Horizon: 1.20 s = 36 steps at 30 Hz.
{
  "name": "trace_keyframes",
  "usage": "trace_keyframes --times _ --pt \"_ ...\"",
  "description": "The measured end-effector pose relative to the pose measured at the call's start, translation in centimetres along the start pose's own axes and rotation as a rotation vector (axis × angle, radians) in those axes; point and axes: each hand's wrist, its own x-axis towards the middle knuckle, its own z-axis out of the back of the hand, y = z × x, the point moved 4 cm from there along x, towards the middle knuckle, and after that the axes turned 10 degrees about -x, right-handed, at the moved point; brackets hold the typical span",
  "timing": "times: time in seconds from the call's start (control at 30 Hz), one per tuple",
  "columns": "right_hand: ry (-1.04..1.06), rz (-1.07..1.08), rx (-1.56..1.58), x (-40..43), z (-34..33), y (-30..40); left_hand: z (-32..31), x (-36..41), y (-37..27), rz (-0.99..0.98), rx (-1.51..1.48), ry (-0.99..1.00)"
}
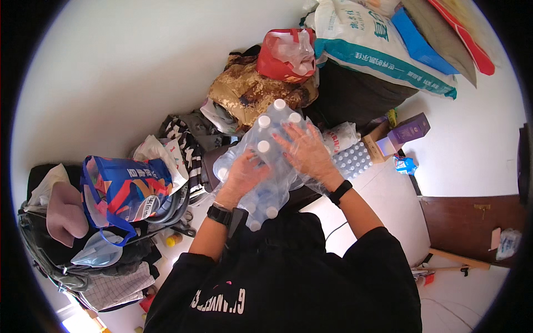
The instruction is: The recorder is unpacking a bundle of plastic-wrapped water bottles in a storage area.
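Clear plastic bottles with white caps (263,146) stand bunched in front of me, several of them inside a thin clear plastic bag (279,179). My left hand (245,177) is at the bag's left side, its fingers bent near a capped bottle; whether it grips anything is unclear. Spread over the right side of the bunch, my right hand (306,152) touches the plastic with fingers apart. Thin clear film lies over both hands; I cannot tell whether it is gloves or the bag. Black bands are on both wrists.
Behind the bottles are a camouflage bag (262,98), a red bag (287,56) and a large white-and-teal sack (374,45). A blue shopping bag (129,191) is at left. At right are a shrink-wrapped pack of bottles (354,160), a purple box (410,128) and a brown door (462,224).
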Motion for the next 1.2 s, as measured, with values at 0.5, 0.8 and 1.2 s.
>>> trace_keyframes --times 0.5,0.8,1.2 --pt "-0.079 -0.096 0.326 -1.2 0.9 2.2 1.7 2.9 0.3 -0.101 0.705 0.186" --pt "-0.034 0.09 0.396 -2.3 3.3 7.3 0.7 2.8 -1.9 -0.263 1.341 0.458" --pt "0.501 0.074 0.478 2.5 -7.6 7.6 -1.1 3.2 -4.1 -0.462 1.998 0.751"
